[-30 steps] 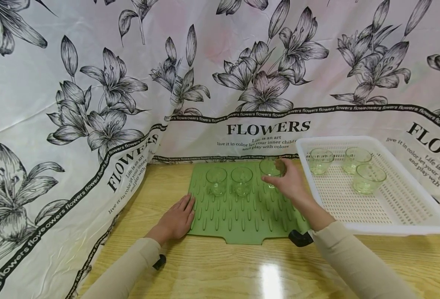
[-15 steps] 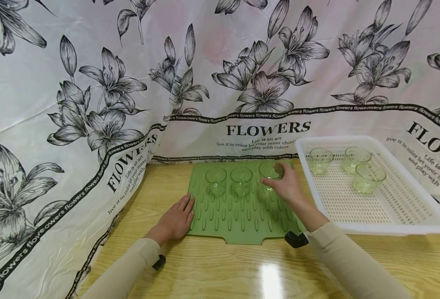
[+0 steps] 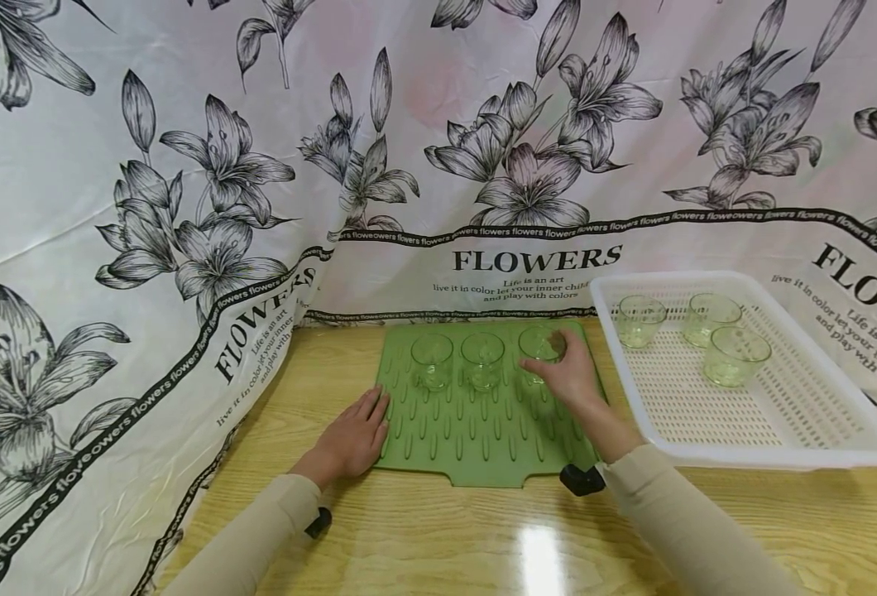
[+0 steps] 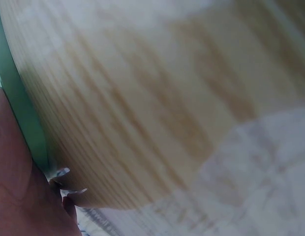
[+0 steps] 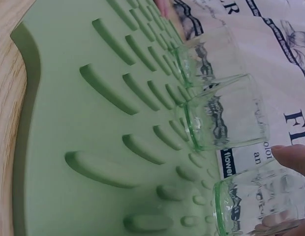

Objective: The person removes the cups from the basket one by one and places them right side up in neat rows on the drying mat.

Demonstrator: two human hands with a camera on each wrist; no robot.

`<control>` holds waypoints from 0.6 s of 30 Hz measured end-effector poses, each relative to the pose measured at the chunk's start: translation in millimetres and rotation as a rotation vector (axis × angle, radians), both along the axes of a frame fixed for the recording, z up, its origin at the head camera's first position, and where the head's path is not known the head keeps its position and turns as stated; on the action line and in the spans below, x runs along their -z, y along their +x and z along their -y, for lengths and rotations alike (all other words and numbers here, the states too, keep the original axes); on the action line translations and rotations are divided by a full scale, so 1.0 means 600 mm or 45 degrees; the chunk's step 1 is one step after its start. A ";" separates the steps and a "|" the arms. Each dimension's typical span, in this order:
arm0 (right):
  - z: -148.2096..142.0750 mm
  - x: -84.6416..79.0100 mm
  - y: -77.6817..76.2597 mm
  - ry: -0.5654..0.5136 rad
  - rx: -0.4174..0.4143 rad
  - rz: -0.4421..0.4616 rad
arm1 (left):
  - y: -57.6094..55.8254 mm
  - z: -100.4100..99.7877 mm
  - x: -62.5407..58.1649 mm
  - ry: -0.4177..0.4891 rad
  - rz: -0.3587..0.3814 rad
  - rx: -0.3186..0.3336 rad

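My right hand (image 3: 578, 374) grips a clear, green-tinted drinking glass (image 5: 260, 204) between thumb and fingers. The glass is upright at the back right of the green drying mat (image 3: 476, 451), its base right at the ridged surface. To its left, two similar glasses stand side by side on the mat, a middle glass (image 3: 481, 364) and a left glass (image 3: 432, 364). My left hand (image 3: 352, 437) lies flat with its fingers along the mat's left edge. In the left wrist view, only part of the left hand (image 4: 19, 187) shows beside the mat's edge.
A white perforated plastic basket (image 3: 788, 454) stands right of the mat, with three glasses inside, including a front one (image 3: 736, 358). Behind everything hangs a flower-printed cloth (image 3: 379, 273). The wooden table (image 3: 424, 538) extends in front of the mat.
My right hand has come slightly down and toward me with the glass, and its forearm has shifted left. The left hand has stayed at the mat's edge.
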State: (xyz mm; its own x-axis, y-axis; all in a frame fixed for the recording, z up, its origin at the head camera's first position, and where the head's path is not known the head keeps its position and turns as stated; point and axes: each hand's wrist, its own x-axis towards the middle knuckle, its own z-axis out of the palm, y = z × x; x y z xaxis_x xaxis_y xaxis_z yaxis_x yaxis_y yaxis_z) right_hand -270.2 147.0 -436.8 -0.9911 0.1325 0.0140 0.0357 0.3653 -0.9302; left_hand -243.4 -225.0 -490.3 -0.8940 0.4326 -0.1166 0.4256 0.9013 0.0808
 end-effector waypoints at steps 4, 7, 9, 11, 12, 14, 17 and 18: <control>0.004 0.007 -0.005 0.028 0.032 0.011 | 0.002 -0.001 -0.002 0.010 -0.006 0.004; 0.006 0.012 -0.006 0.037 0.047 0.022 | 0.003 -0.001 -0.002 0.001 -0.010 0.000; 0.006 0.014 -0.007 0.033 0.052 0.033 | 0.002 0.000 0.001 -0.015 -0.017 -0.001; 0.007 0.015 -0.008 0.032 0.052 0.040 | 0.000 0.001 0.002 -0.014 -0.017 0.000; 0.008 0.016 -0.008 0.027 0.051 0.042 | -0.002 0.002 0.004 -0.021 -0.017 0.000; 0.009 0.018 -0.008 0.020 0.050 0.041 | -0.005 0.004 0.009 -0.018 -0.015 -0.002; 0.011 0.021 -0.010 0.013 0.049 0.031 | -0.007 0.005 0.013 -0.025 -0.005 -0.010; 0.011 0.022 -0.011 0.010 0.051 0.028 | -0.007 0.005 0.013 -0.033 -0.003 -0.013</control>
